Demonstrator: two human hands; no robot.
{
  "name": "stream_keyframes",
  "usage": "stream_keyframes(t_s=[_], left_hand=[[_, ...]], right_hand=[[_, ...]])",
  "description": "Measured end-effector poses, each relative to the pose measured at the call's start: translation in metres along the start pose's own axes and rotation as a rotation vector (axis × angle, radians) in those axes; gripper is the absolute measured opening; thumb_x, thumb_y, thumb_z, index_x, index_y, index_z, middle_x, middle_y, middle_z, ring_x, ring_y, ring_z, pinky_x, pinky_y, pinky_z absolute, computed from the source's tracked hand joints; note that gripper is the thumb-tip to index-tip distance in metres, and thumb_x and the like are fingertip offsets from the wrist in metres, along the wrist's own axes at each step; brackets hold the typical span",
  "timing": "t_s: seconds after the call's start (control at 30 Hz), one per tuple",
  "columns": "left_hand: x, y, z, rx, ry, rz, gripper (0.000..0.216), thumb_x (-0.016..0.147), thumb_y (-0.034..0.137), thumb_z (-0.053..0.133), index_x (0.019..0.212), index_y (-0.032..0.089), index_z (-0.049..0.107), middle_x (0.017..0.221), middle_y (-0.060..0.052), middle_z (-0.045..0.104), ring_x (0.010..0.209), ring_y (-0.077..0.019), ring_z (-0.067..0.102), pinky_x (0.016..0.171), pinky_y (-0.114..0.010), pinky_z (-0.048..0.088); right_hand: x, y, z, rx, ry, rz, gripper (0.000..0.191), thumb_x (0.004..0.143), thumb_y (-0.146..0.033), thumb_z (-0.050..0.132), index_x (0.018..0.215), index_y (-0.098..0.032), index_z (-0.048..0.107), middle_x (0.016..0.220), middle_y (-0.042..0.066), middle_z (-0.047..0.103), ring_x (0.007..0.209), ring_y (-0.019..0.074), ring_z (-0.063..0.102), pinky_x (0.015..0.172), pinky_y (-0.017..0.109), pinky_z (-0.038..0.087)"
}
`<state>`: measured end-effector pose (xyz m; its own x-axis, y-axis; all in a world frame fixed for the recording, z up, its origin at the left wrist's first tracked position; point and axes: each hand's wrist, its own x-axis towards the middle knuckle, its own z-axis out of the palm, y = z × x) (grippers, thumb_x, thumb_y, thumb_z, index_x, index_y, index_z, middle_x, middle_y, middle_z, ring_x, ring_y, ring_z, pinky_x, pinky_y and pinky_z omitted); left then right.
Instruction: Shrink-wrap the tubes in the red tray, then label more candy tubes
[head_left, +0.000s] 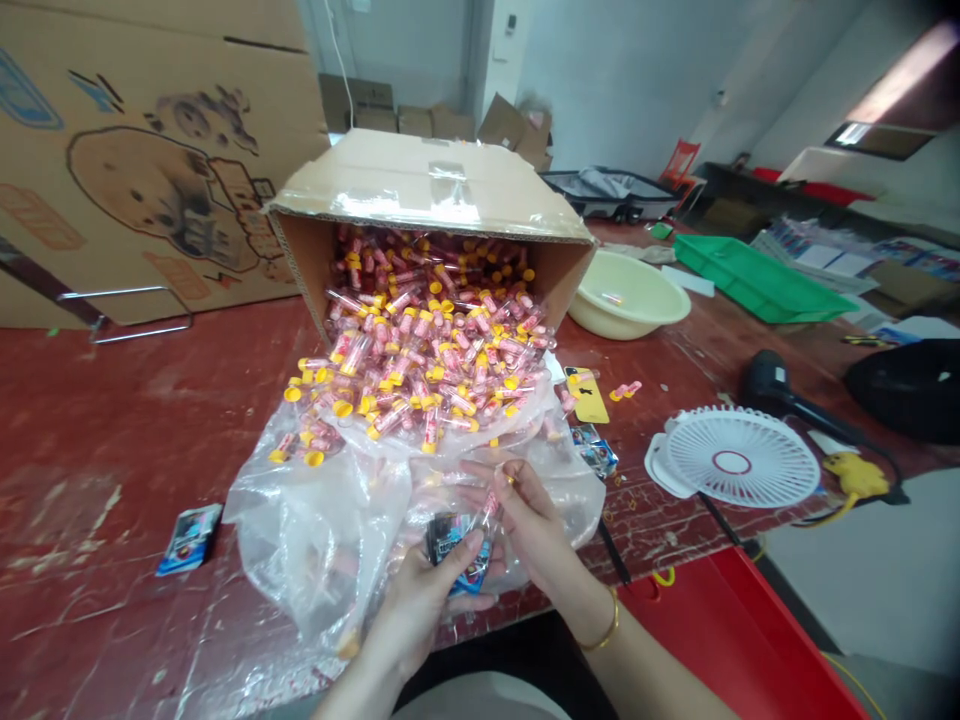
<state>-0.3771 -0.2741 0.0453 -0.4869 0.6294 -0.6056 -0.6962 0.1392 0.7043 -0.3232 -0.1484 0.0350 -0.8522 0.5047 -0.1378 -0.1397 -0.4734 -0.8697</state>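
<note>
My left hand (424,595) grips a small stack of black and blue foil packets (469,575), thumb across the top. Between the fingers of my right hand (538,515) is a small clear tube (491,502) with pink contents, its end pinched at the fingertips. The tube's lower end is close to the packets; whether they touch I cannot tell. Just beyond both hands, a heap of similar yellow-capped tubes (420,350) spills from a cardboard box (442,190) lying on its side. A clear plastic bag (322,520) spreads beneath the heap and toward my hands.
On the red table (97,430) a blue packet (189,540) lies to the left. Rightward are a yellow phone (589,398), more packets (595,450), a white fan (739,455), a pale basin (628,300) and a green tray (765,280). A large printed carton (150,160) stands behind left.
</note>
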Motion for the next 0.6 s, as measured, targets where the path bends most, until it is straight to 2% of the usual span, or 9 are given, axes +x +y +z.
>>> stream_keyframes(t_s=[0.07, 0.13, 0.2, 0.3, 0.33, 0.47, 0.6], left_hand=[[0.003, 0.001, 0.004, -0.041, -0.019, -0.013, 0.047, 0.064, 0.047, 0.078, 0.094, 0.011, 0.07, 0.091, -0.015, 0.075, 0.083, -0.0271, 0.07, 0.056, -0.03, 0.058], [0.006, 0.003, 0.007, -0.103, -0.032, -0.035, 0.046, 0.065, 0.044, 0.079, 0.097, 0.012, 0.069, 0.091, -0.013, 0.075, 0.085, -0.0261, 0.07, 0.059, -0.029, 0.058], [0.009, 0.005, 0.011, -0.168, -0.043, -0.041, 0.043, 0.066, 0.04, 0.079, 0.099, 0.013, 0.068, 0.09, -0.012, 0.075, 0.084, -0.024, 0.07, 0.061, -0.027, 0.057], [0.009, 0.007, 0.015, -0.215, -0.04, -0.047, 0.038, 0.068, 0.038, 0.078, 0.094, 0.012, 0.069, 0.083, -0.01, 0.075, 0.08, -0.0226, 0.071, 0.063, -0.026, 0.056], [0.009, 0.007, 0.016, -0.215, -0.037, -0.052, 0.037, 0.068, 0.039, 0.078, 0.09, 0.011, 0.069, 0.081, -0.01, 0.075, 0.079, -0.0226, 0.07, 0.063, -0.026, 0.055], [0.005, 0.007, 0.013, -0.189, -0.067, -0.041, 0.037, 0.063, 0.037, 0.081, 0.088, 0.012, 0.07, 0.082, -0.009, 0.075, 0.077, -0.0216, 0.07, 0.065, -0.026, 0.054], [0.0, 0.007, 0.011, -0.19, -0.079, -0.045, 0.032, 0.062, 0.03, 0.082, 0.085, 0.012, 0.07, 0.078, -0.008, 0.074, 0.072, -0.0203, 0.07, 0.065, -0.026, 0.053]], right_hand=[[-0.004, 0.0, -0.003, 0.015, -0.005, 0.05, 0.026, 0.087, -0.045, 0.057, 0.083, -0.026, 0.04, 0.111, 0.003, 0.067, 0.093, 0.0206, 0.068, 0.081, 0.038, 0.052], [-0.01, 0.001, -0.004, -0.065, -0.057, 0.055, 0.027, 0.088, -0.049, 0.053, 0.084, -0.024, 0.042, 0.117, 0.006, 0.065, 0.095, 0.0206, 0.066, 0.079, 0.037, 0.053], [-0.019, 0.002, -0.004, -0.193, -0.13, 0.031, 0.034, 0.08, -0.048, 0.064, 0.096, -0.025, 0.045, 0.122, 0.008, 0.06, 0.096, 0.0208, 0.065, 0.076, 0.035, 0.053], [-0.031, 0.005, -0.002, -0.303, -0.193, 0.018, 0.081, 0.058, -0.023, 0.085, 0.12, -0.029, 0.033, 0.12, 0.008, 0.056, 0.099, 0.0219, 0.063, 0.076, 0.035, 0.054], [-0.034, 0.006, -0.001, -0.319, -0.183, 0.015, 0.087, 0.055, -0.015, 0.085, 0.121, -0.03, 0.03, 0.116, 0.006, 0.056, 0.098, 0.0214, 0.063, 0.075, 0.034, 0.054], [-0.036, 0.008, 0.0, -0.383, -0.156, -0.054, 0.07, 0.058, -0.003, 0.074, 0.11, -0.029, 0.034, 0.108, 0.002, 0.051, 0.091, 0.0164, 0.062, 0.069, 0.028, 0.053], [-0.037, 0.01, -0.003, -0.366, -0.226, -0.057, 0.067, 0.062, -0.003, 0.071, 0.111, -0.029, 0.033, 0.106, 0.002, 0.05, 0.089, 0.0153, 0.062, 0.068, 0.027, 0.053]])
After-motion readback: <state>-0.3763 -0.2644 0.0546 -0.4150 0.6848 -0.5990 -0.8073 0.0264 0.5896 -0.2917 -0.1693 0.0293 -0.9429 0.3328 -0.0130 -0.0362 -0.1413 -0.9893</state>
